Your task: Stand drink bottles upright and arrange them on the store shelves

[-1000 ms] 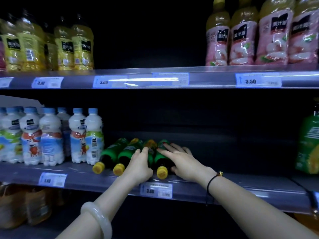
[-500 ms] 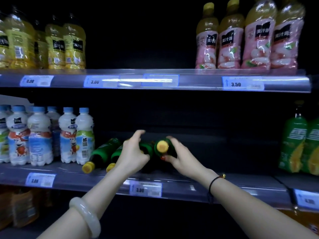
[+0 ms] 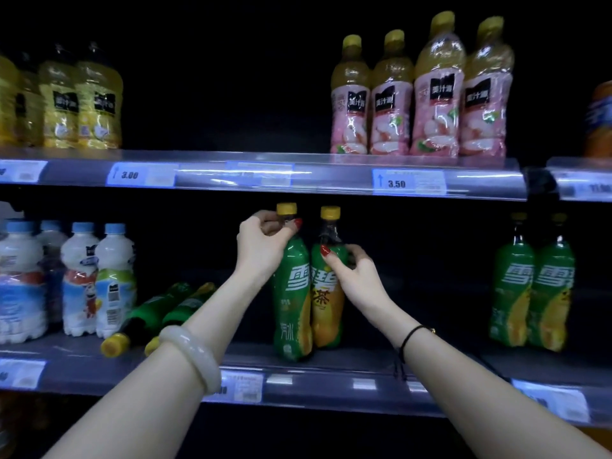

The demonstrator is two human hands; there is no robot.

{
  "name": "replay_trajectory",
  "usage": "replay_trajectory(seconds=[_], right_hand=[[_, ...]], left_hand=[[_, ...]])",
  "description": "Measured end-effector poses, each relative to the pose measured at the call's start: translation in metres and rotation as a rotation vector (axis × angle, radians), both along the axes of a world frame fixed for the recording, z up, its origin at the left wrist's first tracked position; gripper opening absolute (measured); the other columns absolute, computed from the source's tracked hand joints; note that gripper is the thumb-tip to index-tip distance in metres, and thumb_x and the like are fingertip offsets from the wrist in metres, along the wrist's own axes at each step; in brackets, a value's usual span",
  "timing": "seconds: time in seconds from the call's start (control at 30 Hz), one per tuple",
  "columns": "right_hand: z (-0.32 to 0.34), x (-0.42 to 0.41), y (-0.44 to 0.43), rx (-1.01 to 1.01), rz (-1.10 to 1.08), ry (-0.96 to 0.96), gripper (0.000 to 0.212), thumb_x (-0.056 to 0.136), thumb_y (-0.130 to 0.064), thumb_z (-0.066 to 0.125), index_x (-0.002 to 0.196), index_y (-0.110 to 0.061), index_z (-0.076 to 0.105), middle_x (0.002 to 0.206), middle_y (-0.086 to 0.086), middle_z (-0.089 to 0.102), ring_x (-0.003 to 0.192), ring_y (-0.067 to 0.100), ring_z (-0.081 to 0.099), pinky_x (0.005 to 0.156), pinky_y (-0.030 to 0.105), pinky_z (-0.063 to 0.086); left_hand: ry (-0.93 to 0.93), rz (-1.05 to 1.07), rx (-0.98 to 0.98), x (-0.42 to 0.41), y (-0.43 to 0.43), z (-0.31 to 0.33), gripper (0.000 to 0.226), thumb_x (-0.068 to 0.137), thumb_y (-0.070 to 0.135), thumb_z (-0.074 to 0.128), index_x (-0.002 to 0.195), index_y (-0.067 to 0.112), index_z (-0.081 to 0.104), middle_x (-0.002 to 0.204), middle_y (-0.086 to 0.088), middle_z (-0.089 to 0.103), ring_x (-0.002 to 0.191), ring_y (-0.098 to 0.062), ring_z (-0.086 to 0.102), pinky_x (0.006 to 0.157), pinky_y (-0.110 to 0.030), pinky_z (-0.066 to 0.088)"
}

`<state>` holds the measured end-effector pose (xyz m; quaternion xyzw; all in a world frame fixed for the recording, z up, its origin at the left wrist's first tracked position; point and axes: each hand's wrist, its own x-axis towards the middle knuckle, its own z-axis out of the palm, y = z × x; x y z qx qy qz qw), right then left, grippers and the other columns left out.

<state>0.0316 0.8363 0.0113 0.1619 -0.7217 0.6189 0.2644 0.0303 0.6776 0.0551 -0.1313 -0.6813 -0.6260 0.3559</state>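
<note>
Two green bottles with yellow caps stand upright side by side at the middle of the lower shelf. My left hand grips the neck of the left bottle. My right hand holds the shoulder of the right bottle. Two more green bottles, one beside the other, lie on their sides to the left, caps toward the shelf's front edge, partly hidden behind my left forearm.
White bottles with blue caps stand at the lower shelf's left end. Two upright green bottles stand at its right. The upper shelf holds yellow juice bottles at left and pink-labelled ones at right.
Both hands have lifted two of the lying green bottles and turned them upright on the lower shelf. The view has shifted right.
</note>
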Motion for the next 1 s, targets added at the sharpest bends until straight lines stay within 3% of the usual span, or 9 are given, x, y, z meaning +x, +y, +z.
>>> replay_trajectory(seconds=[0.13, 0.23, 0.3, 0.37, 0.47, 0.57, 0.7, 0.8, 1.0], right_hand=[[-0.005, -0.005, 0.005, 0.005, 0.049, -0.144, 0.045, 0.090, -0.044, 0.058, 0.126, -0.019, 0.047, 0.109, 0.002, 0.067, 0.094, 0.014, 0.065, 0.077, 0.025, 0.054], [-0.017, -0.010, 0.009, 0.015, 0.113, -0.160, 0.056, 0.088, -0.039, 0.064, 0.136, -0.025, 0.037, 0.116, 0.001, 0.067, 0.102, 0.016, 0.066, 0.091, 0.038, 0.054], [-0.026, -0.011, 0.010, 0.045, 0.150, -0.133, 0.065, 0.086, -0.024, 0.069, 0.140, -0.025, 0.032, 0.118, 0.000, 0.065, 0.104, 0.011, 0.065, 0.092, 0.032, 0.053], [-0.032, -0.010, 0.009, 0.049, 0.172, -0.128, 0.073, 0.085, -0.012, 0.070, 0.144, -0.021, 0.028, 0.119, 0.000, 0.064, 0.101, 0.007, 0.064, 0.088, 0.022, 0.053], [-0.033, -0.010, 0.010, 0.041, 0.189, -0.136, 0.075, 0.083, -0.002, 0.069, 0.144, -0.018, 0.027, 0.110, -0.004, 0.063, 0.093, 0.001, 0.062, 0.081, 0.015, 0.053], [-0.033, -0.010, 0.011, 0.037, 0.174, -0.130, 0.073, 0.081, 0.001, 0.069, 0.141, -0.018, 0.031, 0.105, -0.008, 0.062, 0.092, 0.001, 0.062, 0.079, 0.016, 0.053], [-0.034, -0.010, 0.015, 0.024, 0.136, -0.151, 0.060, 0.078, -0.004, 0.074, 0.127, -0.019, 0.043, 0.112, 0.001, 0.065, 0.093, 0.005, 0.063, 0.077, 0.018, 0.052], [-0.036, -0.001, 0.020, -0.001, 0.104, -0.136, 0.049, 0.076, -0.009, 0.078, 0.117, -0.016, 0.051, 0.108, 0.000, 0.067, 0.092, 0.003, 0.064, 0.072, 0.015, 0.053], [-0.034, 0.018, 0.065, -0.035, 0.020, -0.130, 0.049, 0.075, -0.013, 0.079, 0.119, -0.009, 0.058, 0.105, 0.003, 0.071, 0.091, 0.009, 0.068, 0.076, 0.022, 0.056]], left_hand=[[0.008, -0.038, -0.005, -0.008, 0.011, -0.009, 0.020, 0.084, 0.020, 0.070, 0.101, 0.016, 0.059, 0.081, -0.001, 0.067, 0.078, -0.016, 0.063, 0.075, -0.030, 0.050], [-0.048, -0.153, -0.059, -0.006, 0.006, -0.025, 0.044, 0.084, 0.017, 0.070, 0.125, 0.016, 0.052, 0.107, -0.004, 0.067, 0.095, -0.013, 0.064, 0.085, -0.027, 0.052], [-0.069, -0.220, -0.130, -0.003, 0.001, -0.039, 0.071, 0.078, 0.011, 0.076, 0.137, 0.023, 0.039, 0.109, 0.003, 0.066, 0.094, -0.003, 0.064, 0.083, -0.021, 0.053], [-0.111, -0.237, -0.187, -0.004, -0.005, -0.053, 0.085, 0.068, 0.008, 0.084, 0.136, 0.025, 0.035, 0.107, 0.007, 0.065, 0.092, 0.001, 0.064, 0.079, -0.017, 0.053], [-0.274, -0.279, -0.094, -0.004, -0.011, -0.069, 0.082, 0.059, 0.023, 0.090, 0.126, 0.008, 0.046, 0.114, -0.008, 0.067, 0.099, -0.013, 0.066, 0.084, -0.028, 0.055], [-0.336, -0.333, -0.138, -0.002, -0.013, -0.090, 0.066, 0.065, 0.017, 0.087, 0.121, 0.014, 0.052, 0.108, -0.004, 0.070, 0.096, -0.013, 0.068, 0.079, -0.026, 0.056], [-0.373, -0.410, -0.019, -0.002, -0.010, -0.106, 0.078, 0.053, 0.029, 0.085, 0.123, 0.015, 0.056, 0.111, -0.006, 0.071, 0.103, -0.020, 0.068, 0.090, -0.040, 0.054], [-0.369, -0.419, -0.002, -0.002, -0.005, -0.107, 0.072, 0.060, 0.021, 0.084, 0.126, 0.013, 0.054, 0.110, -0.007, 0.071, 0.102, -0.021, 0.068, 0.091, -0.043, 0.054], [-0.359, -0.465, -0.038, 0.003, 0.038, -0.106, 0.054, 0.076, 0.009, 0.077, 0.125, 0.013, 0.054, 0.109, -0.005, 0.071, 0.100, -0.020, 0.068, 0.089, -0.043, 0.055]])
